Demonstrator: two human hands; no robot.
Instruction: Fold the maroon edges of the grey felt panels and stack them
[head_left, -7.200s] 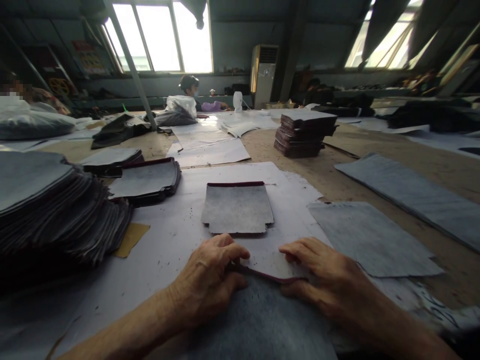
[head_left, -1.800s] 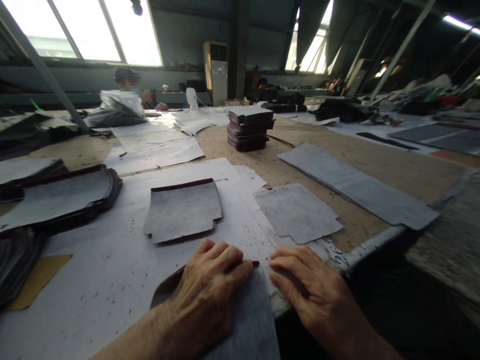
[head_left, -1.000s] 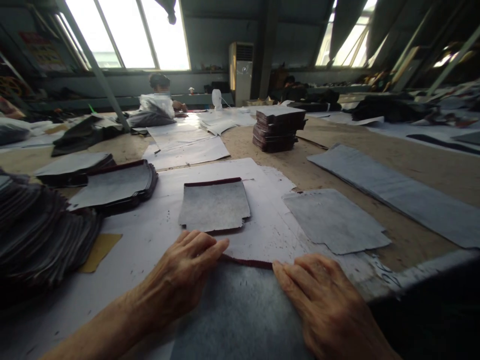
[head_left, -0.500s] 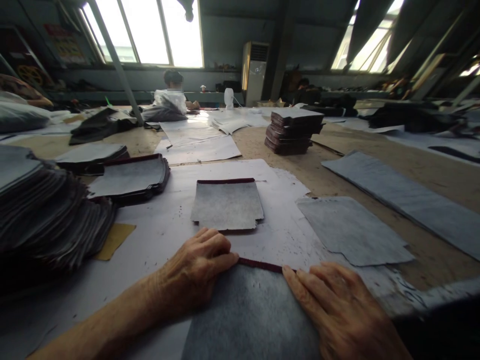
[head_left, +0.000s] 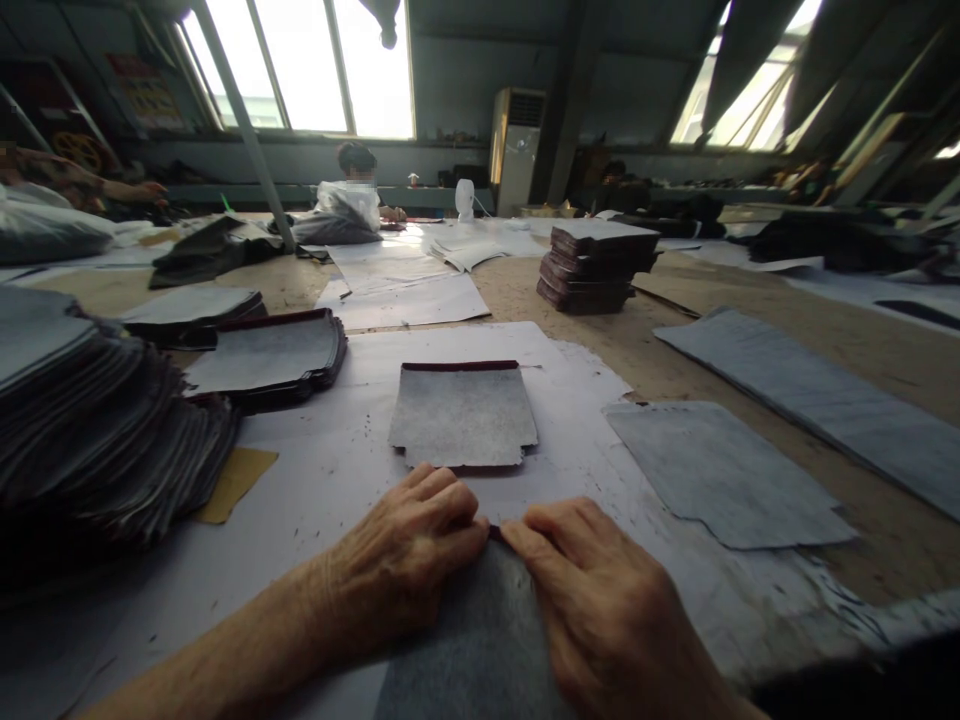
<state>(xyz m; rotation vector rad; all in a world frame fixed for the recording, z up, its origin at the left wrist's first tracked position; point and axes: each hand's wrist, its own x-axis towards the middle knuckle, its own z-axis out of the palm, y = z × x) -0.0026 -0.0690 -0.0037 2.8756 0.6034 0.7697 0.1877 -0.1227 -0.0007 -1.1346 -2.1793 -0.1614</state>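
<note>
A grey-backed sheet of material (head_left: 491, 640) lies in front of me, with a narrow dark-red folded strip along its far edge. My left hand (head_left: 420, 545) is closed at that fold, thumb and curled fingers pressed on it. Close beside it, my right hand (head_left: 600, 590) is also closed on the fold, its fingers bunched together. Only a short bit of the strip shows between the two hands. Just beyond them a similar grey piece (head_left: 463, 415) lies flat, its far edge folded over in dark red and its near corners notched.
Tall stacks of cut pieces (head_left: 105, 430) stand at left, with a smaller stack (head_left: 270, 355) behind. A yellowish scrap (head_left: 236, 485) sits by them. At right lie a grey piece (head_left: 727, 475) and a long grey strip (head_left: 810, 400). Further back is a dark-red stack (head_left: 596, 265); people sit beyond.
My right hand has slid left along the folded edge and now sits near my left hand, its fingers more curled. The left hand stays on the fold. The view has shifted slightly.
</note>
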